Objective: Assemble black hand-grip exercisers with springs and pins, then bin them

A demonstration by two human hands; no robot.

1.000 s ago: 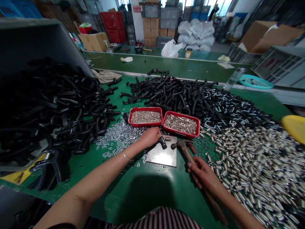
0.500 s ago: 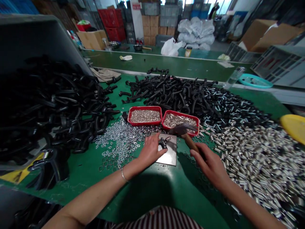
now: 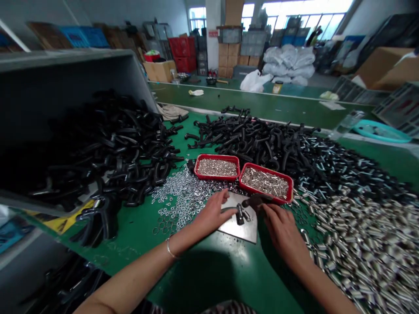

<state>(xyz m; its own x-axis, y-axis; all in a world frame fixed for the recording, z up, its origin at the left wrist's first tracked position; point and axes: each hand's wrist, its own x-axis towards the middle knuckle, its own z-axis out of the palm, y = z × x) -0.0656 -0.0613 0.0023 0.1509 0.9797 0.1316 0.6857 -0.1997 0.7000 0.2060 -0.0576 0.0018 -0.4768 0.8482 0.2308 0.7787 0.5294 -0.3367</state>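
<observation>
Hammer (image 3: 254, 202), clasped in the right hand (image 3: 283, 224), is now sitting nearer the black lever (image 3: 240, 217), which is protruding past the left hand's (image 3: 212, 214) parted digits; firmness there cannot be told.

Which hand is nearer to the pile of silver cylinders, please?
The right hand, just left of the pile of silver cylinders; the left hand is farther left, at the metal plate.

The one head-worn camera looks forward and down from above the near side of the metal plate (image 3: 236, 227), reaching windows (image 3: 301, 9) far beyond it
</observation>
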